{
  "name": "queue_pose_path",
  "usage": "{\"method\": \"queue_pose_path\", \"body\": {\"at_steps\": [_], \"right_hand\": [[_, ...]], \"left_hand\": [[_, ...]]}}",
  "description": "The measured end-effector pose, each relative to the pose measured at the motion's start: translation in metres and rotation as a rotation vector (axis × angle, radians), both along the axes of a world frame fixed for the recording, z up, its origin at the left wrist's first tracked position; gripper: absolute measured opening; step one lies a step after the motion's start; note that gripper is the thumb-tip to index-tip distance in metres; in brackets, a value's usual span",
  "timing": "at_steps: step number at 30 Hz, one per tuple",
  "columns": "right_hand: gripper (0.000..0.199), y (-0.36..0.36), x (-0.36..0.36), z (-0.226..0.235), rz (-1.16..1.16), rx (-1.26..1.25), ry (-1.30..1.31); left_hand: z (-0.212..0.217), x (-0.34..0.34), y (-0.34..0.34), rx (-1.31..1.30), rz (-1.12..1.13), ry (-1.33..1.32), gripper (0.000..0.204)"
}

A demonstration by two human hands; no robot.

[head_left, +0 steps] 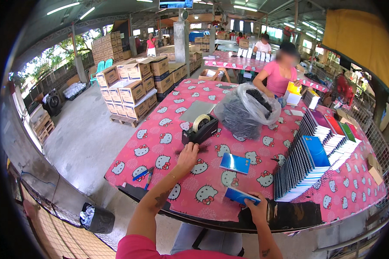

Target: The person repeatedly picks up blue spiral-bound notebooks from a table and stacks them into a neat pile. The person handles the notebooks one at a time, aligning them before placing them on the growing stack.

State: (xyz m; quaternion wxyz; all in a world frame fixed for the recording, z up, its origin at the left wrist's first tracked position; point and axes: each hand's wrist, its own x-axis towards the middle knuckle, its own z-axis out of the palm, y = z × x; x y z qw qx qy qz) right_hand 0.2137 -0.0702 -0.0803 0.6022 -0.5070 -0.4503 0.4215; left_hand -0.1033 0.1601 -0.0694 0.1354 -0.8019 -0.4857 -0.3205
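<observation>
My left hand (187,159) reaches forward over the table, its fingers closed on a black spiral binding coil (203,148) whose ends show on both sides of it. Just beyond the fingertips stands a black tape dispenser (206,131) with a roll of yellowish tape (200,121). At the near edge of the table, my right hand (258,208) grips a blue notebook (237,195) by its right end, thumb on top. Another blue notebook (234,163) lies flat a little farther off. To the right rises a tall stack of spiral-bound blue notebooks (296,170).
A clear plastic bag of black coils (245,113) sits mid-table. A blue pen and cutter (148,178) lie left. Beyond are stacks of colored notebooks (336,129) and a co-worker in pink (279,77). Cartons (132,93) stand on a pallet; a black bin (100,219) is lower left.
</observation>
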Motion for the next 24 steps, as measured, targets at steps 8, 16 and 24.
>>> {"method": "queue_pose_path", "body": {"at_steps": [8,16,24], "right_hand": [[0.034,-0.001,-0.003,0.009,0.022,0.022,0.049],[0.036,-0.003,0.004,-0.001,0.049,0.026,0.029],[0.039,-0.001,0.001,0.002,0.086,0.041,-0.072]], "left_hand": [[0.006,0.007,-0.048,-0.136,-0.043,0.121,0.031],[-0.001,0.006,-0.044,-0.105,0.210,-0.005,0.022],[0.014,0.020,-0.054,-0.078,0.142,-0.421,0.018]]}}
